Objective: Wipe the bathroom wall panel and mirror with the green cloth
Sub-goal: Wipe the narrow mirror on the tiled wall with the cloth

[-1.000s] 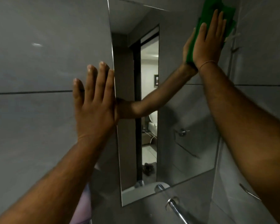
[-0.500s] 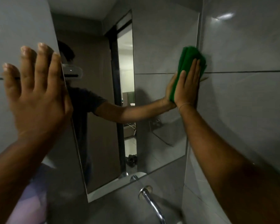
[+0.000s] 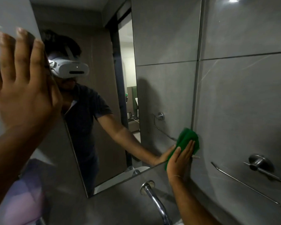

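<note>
1. Count: one mirror [image 3: 107, 143], one green cloth [image 3: 187, 140], one chrome tap [image 3: 154, 202], one towel rail [image 3: 259, 174], two hands of yours. No containers visible.
2. Your right hand [image 3: 179, 161] lies flat at the mirror's lower right corner, fingers straight and pressed together, palm pushing the green cloth against the surface. It presses the cloth rather than pinching it.
3. The green cloth is bunched; it sits on the mirror's right edge, where the glass meets the grey wall panel [image 3: 243, 98]. You cannot tell how much of it lies on the panel.
4. Your left hand [image 3: 23, 88] is at the mirror's left edge, fingers spread, holding nothing; palm contact with the wall cannot be told.
5. The tap projects from the wall just below the mirror's bottom edge.
6. The towel rail is mounted on the wall panel to the right of the mirror, lower than the cloth.
7. The mirror reflects you wearing a white headset [image 3: 70, 69].
</note>
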